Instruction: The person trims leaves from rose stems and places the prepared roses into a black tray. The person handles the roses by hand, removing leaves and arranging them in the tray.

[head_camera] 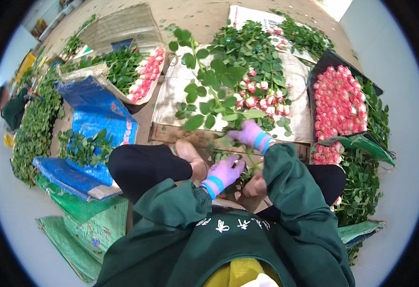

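My right hand, in a lilac glove with a blue-striped cuff, is closed around a leafy rose stem. The stem slants up and left over the work surface, and its lower part runs down blurred below the hand. I cannot make out a bloom on it. My left hand, gloved alike, is lower and to the left, between my knees. Its fingers are apart, and I see nothing held in them. Pink-and-white cut roses lie beyond my right hand on a pale woven cloth.
At right stands a dense bundle of pink roses in a dark wrap. More roses lie at left in a woven sack. A blue tarp sheet holds leafy stems. Green sacks lie lower left. A person is at far left.
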The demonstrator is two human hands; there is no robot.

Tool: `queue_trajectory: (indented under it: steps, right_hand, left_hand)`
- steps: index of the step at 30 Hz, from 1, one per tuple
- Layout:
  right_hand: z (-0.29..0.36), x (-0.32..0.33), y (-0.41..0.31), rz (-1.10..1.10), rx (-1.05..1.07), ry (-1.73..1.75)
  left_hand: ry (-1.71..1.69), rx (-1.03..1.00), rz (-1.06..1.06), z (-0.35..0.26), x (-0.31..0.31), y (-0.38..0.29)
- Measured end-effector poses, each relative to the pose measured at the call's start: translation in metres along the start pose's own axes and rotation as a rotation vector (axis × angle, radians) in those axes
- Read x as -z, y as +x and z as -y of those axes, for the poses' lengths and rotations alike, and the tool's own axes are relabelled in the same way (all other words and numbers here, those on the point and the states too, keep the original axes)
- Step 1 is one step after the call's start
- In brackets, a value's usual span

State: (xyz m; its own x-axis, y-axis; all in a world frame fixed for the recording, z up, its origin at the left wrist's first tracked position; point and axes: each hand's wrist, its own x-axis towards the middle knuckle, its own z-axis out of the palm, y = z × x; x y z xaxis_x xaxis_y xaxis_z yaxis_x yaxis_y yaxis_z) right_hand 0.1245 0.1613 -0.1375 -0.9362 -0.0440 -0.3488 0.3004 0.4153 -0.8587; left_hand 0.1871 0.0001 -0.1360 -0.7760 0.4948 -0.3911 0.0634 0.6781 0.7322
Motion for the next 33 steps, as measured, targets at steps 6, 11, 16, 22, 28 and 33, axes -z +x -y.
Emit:
queue_trajectory:
  steps: [6, 11, 16, 22, 28, 33]
  right_hand:
    - [-0.085, 0.031, -0.006, 0.075, -0.352, -0.814]
    - [-0.125, -0.02, 0.002, 0.085, -0.228, -0.885]
    - [-0.133, -0.058, 0.026, 0.044, -0.103, -0.896]
    - [-0.124, -0.084, 0.049, 0.112, -0.118, -0.901]
    - [-0.129, -0.096, 0.042, 0.068, -0.101, -0.85]
    - [-0.128, -0.107, 0.038, 0.029, -0.12, -0.891]
  left_hand:
    - [-0.11, 0.0, 0.262, 0.014, -0.004, -0.038]
    - [-0.126, 0.003, 0.228, 0.016, -0.015, -0.021]
    - [-0.057, 0.113, 0.308, 0.014, -0.015, -0.012]
    - [0.022, 0.163, 0.346, 0.02, -0.026, 0.005]
    - [-0.025, 0.134, 0.265, 0.043, -0.043, 0.007]
    - [-0.132, 0.157, 0.37, 0.061, -0.045, 0.008]
